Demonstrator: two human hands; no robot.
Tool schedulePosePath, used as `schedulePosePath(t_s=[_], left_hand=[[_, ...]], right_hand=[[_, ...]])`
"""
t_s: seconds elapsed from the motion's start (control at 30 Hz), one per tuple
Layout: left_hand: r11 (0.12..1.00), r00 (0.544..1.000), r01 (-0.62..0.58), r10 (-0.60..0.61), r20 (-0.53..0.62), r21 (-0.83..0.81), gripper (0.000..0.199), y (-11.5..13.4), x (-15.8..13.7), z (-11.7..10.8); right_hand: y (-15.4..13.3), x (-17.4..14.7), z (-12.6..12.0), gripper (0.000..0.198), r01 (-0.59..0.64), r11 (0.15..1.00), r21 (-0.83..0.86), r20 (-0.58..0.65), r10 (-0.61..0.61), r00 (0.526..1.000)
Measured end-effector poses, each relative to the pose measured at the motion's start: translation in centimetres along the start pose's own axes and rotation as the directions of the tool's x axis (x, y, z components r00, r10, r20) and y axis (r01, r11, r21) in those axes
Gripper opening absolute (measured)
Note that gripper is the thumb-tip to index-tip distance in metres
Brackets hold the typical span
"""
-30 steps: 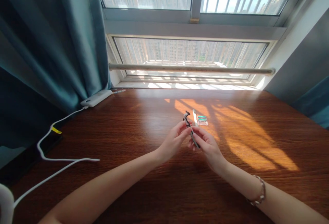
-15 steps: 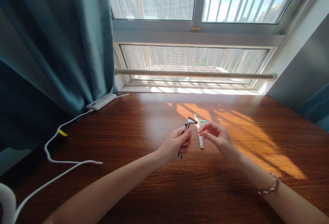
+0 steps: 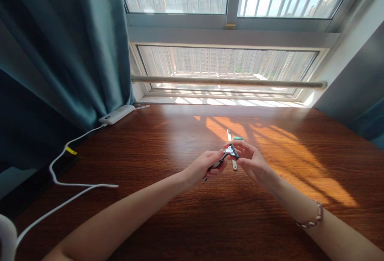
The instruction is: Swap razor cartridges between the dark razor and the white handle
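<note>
Razor [image 3: 225,156], probably light, stiff and safest taken by its handle [image 3: 216,165], is grasped above the surface [image 3: 186,221] by the left hand [image 3: 204,165], while the right hand [image 3: 252,160] curls at its head [image 3: 233,151], whether pinching it being impossible to tell.

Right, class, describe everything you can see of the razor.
The razor has a silvery head with a black edge and a slim, silver-and-black handle, seemingly metal and plastic. Held over the wooden table, it slants, head toward the right. The left hand grips and partly hides the handle; the right hand's fingers are beside the head, contact unclear.
</note>
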State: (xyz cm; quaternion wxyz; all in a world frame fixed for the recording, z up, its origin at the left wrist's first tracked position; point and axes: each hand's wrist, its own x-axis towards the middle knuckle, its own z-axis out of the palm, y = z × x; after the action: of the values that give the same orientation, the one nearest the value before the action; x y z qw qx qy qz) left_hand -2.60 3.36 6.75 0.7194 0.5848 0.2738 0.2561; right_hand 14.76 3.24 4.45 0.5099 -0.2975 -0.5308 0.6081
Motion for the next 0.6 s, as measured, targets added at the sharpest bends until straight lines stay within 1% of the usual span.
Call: schedulePosePath(t_s=[0.17, 0.27, 0.37, 0.6], left_hand=[[1.0, 0.999, 0.002, -0.001, 0.042, -0.025, 0.044, 0.09, -0.01, -0.13], [0.999, 0.999, -0.004, 0.006, 0.04, -0.046, 0.042, 0.1, -0.05, -0.11], [0.998, 0.999, 0.002, 0.0, 0.038, -0.056, 0.042, 0.13, -0.09, -0.07], [1.0, 1.0, 0.003, -0.003, 0.021, -0.021, 0.042, 0.22, -0.13, -0.04]], right_hand=[[-0.27, -0.13, 0.17, 0.04, 0.015, 1.0, 0.009, 0.008, -0.015, 1.0], [-0.45, -0.2, 0.2, 0.04, -0.001, 1.0, -0.006, -0.001, 0.001, 1.0], [-0.71, -0.29, 0.26, 0.038, 0.004, 1.0, 0.006, 0.032, -0.004, 0.999], [-1.01, -0.38, 0.28, 0.041, 0.009, 1.0, -0.01, 0.04, -0.009, 0.999]])
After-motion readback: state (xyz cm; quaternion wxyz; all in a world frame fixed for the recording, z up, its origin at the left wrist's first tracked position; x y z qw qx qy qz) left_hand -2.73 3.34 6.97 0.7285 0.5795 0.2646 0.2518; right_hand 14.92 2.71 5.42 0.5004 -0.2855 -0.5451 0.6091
